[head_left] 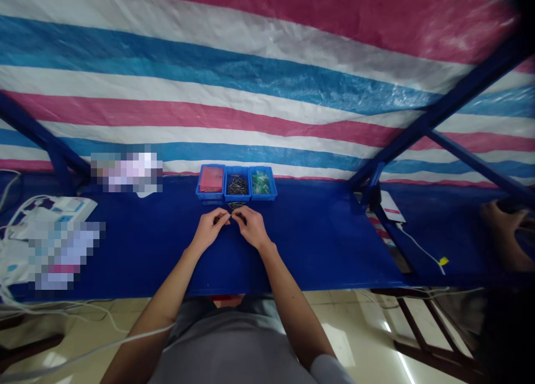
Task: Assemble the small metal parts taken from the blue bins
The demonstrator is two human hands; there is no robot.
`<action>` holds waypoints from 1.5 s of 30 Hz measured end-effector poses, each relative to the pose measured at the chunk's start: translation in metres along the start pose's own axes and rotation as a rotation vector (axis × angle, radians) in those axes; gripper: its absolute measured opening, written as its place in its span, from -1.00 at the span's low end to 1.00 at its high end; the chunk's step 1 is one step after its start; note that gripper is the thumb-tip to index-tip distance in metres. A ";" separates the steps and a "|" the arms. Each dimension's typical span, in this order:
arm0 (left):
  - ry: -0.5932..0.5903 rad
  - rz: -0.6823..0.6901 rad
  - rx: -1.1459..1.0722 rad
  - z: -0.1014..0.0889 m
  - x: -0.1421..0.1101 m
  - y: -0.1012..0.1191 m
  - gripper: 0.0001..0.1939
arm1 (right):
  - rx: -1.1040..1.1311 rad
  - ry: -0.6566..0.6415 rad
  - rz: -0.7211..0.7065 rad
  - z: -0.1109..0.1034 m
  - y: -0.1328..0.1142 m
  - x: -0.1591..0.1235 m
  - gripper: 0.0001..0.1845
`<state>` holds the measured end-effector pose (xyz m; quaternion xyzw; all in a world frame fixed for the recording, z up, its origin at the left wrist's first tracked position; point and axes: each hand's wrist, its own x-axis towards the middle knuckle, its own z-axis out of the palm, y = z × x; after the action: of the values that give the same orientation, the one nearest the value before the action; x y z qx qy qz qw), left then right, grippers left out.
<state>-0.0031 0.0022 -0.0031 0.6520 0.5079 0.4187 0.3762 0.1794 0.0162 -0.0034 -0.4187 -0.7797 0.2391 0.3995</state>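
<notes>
My left hand [210, 229] and my right hand [252, 228] meet over the blue table, fingertips pinched close together. Between them is a small, thin, brass-coloured screw [233, 215], partly covered by the fingers. Just beyond my fingertips lies a little pile of screws [237, 204]. Behind it, three blue bins stand side by side. Pinkish-red flat pieces [211, 179] fill the left bin [210, 196]. Many dark screws [237, 185] lie in the middle bin [237, 198]. The right bin [264, 197] contains green pieces in clear plastic [261, 181].
White power strips [75, 208] and tangled cables cover the table's left end. A white device [392, 207] with a cable lies right of the blue frame post [371, 186]. Another person's hand [504, 225] is at far right. A striped sheet [259, 111] hangs behind.
</notes>
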 end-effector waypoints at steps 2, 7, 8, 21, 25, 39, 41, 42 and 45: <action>-0.003 -0.002 0.000 0.000 0.000 -0.001 -0.72 | -0.004 0.003 0.002 -0.001 -0.001 0.000 -0.85; -0.035 -0.004 0.008 0.000 0.000 0.001 -0.69 | -0.003 0.002 0.010 -0.001 -0.003 0.000 -0.82; -0.043 -0.002 0.015 0.000 0.000 0.002 -0.68 | -0.001 0.002 0.008 -0.002 -0.004 0.000 -0.81; -0.050 0.046 0.069 -0.001 0.000 0.004 -0.67 | -0.009 -0.034 0.026 -0.002 -0.006 0.001 -0.82; -0.052 0.047 0.082 -0.001 0.000 0.006 -0.68 | -0.030 -0.043 0.027 -0.002 -0.005 0.000 -0.80; -0.059 0.045 0.067 0.000 0.000 0.003 -0.71 | -0.203 -0.065 0.078 0.003 -0.003 0.000 -0.65; -0.060 0.040 0.062 0.000 0.000 0.002 -0.71 | -0.219 -0.062 0.086 0.004 -0.001 0.000 -0.62; -0.060 0.038 0.063 0.000 0.000 0.002 -0.71 | -0.217 -0.061 0.091 0.004 -0.001 0.000 -0.60; -0.047 0.042 0.069 0.000 0.000 0.002 -0.69 | -0.155 -0.061 0.091 0.002 -0.002 0.000 -0.65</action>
<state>-0.0027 0.0022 -0.0012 0.6846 0.4995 0.3934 0.3565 0.1770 0.0154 -0.0030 -0.4756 -0.7880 0.2086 0.3306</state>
